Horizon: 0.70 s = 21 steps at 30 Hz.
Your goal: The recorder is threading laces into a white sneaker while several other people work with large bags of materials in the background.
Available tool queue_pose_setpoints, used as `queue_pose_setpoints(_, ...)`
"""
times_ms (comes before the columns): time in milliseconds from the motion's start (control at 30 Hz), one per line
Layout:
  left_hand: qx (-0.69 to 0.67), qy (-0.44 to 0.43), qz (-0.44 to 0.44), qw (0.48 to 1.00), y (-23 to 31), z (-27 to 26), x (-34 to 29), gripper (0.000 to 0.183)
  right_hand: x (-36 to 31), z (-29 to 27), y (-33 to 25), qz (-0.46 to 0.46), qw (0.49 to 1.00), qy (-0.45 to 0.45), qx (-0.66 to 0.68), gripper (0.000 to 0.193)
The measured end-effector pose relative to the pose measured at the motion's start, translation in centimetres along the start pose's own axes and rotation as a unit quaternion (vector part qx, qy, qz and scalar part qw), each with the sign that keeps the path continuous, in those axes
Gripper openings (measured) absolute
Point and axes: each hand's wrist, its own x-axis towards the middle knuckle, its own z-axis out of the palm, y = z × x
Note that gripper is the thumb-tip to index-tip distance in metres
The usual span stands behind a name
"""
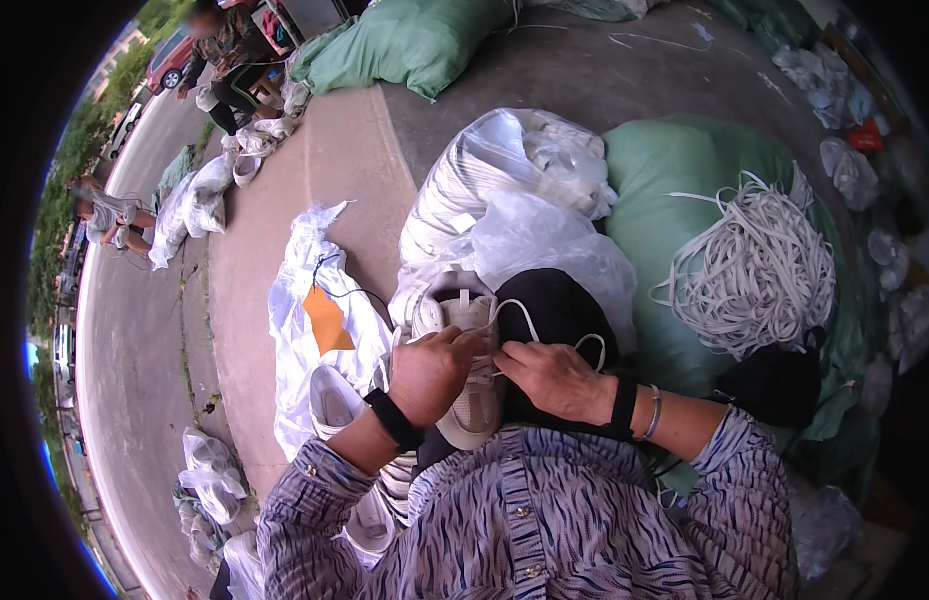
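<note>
A beige sneaker (475, 408) lies toe toward me in front of my body, its heel end farther away. My left hand (435, 370) is closed over its left side, the fingertips curled at the eyelets; what they grip is hidden. From the right, my right hand (555, 380) pinches at the lacing, close to the left fingertips. A white shoelace (518, 306) arcs up from the shoe, and more of it loops above the right hand. Both hands touch or nearly touch the shoe's upper. Black cloth (560, 310) lies beneath and beside the shoe.
A heap of white laces (755, 270) rests on a green sack (665, 180) at right. White bags (505, 170) stand ahead. Left of me are a white shoe (335, 402) and white plastic with an orange piece (328, 320). Two people sit farther off, near a road.
</note>
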Motion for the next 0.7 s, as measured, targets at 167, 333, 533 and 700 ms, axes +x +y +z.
queue_pose_setpoints(167,0.075,0.033,0.118,0.990,0.2,0.6,0.3,0.019,0.0,0.1,0.1,0.001,1.000,-0.006,0.005,0.026)
queue_pose_setpoints(333,0.071,0.028,0.086,0.993,0.5,0.7,0.2,0.017,-0.1,0.2,0.1,-0.002,1.000,0.014,0.005,0.025)
queue_pose_setpoints(533,0.059,-0.041,0.020,0.997,1.3,0.1,1.0,0.013,0.0,0.5,0.3,0.004,1.000,-0.001,-0.019,0.018)
queue_pose_setpoints(700,0.032,-0.083,-0.040,0.995,2.1,-0.2,1.5,0.011,-0.1,0.5,0.1,0.006,1.000,0.021,-0.004,0.017)
